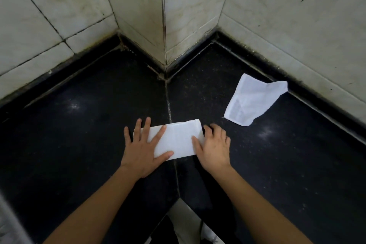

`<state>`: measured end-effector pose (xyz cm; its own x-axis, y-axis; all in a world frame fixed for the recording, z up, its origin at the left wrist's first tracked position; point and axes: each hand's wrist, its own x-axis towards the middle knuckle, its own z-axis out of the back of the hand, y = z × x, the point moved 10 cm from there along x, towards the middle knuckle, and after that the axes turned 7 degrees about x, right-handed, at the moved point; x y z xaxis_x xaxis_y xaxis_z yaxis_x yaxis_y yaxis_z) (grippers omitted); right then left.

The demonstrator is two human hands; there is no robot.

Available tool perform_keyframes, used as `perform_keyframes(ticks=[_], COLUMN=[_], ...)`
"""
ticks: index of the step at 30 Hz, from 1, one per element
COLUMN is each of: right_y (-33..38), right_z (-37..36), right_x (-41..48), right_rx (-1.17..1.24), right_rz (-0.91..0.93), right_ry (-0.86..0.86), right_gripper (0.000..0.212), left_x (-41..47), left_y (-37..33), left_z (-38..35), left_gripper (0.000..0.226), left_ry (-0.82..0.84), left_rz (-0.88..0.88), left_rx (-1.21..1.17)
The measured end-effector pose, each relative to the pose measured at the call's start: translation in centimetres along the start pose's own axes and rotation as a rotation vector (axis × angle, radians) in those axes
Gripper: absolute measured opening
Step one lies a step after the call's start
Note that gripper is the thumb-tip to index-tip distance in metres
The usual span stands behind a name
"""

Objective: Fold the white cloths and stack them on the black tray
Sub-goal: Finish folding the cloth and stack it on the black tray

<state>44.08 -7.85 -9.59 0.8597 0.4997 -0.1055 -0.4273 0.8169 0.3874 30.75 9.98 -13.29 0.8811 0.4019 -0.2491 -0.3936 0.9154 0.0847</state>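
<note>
A white cloth folded into a narrow rectangle lies flat on the black countertop, across the seam at its corner. My left hand presses on the cloth's left end with spread, straight fingers. My right hand rests at the cloth's right end, its fingers bent over that edge and its thumb on top. A second white cloth lies loose and partly doubled over at the far right, near the wall. No black tray is in view.
Pale tiled walls form an outward corner that juts into the counter behind the cloth. A raised dark lip runs along the wall base. The counter's front edge makes a notch near my body, with floor below.
</note>
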Motion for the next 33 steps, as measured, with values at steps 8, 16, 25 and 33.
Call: perform_keyframes(ticks=[8,16,25,33], right_y=[-1.4,-1.7,6.8,16.0], right_z=[0.2,-1.6,-0.2,-5.9], right_x=[0.4,-0.5,-0.7,-2.5], right_rx=[0.306,1.086,1.003,0.494], right_rz=[-0.303,-0.59,-0.185,0.104], right_ry=[0.288,0.465,0.328,0.428], right_gripper=[0.026,0.031,0.038,0.049], left_x=[-0.1,0.1,-3.4,-5.5], left_y=[-0.5,-0.7,8.6,11.1], left_z=[0.2,0.1,3.2,-1.2], left_gripper=[0.091,0.09,0.06,0.059], left_ry=[0.046,0.044,-0.266,-0.167], left_rz=[-0.002,-0.022,0.333,0.325], left_rx=[0.001,-0.058,-0.464,-0.21])
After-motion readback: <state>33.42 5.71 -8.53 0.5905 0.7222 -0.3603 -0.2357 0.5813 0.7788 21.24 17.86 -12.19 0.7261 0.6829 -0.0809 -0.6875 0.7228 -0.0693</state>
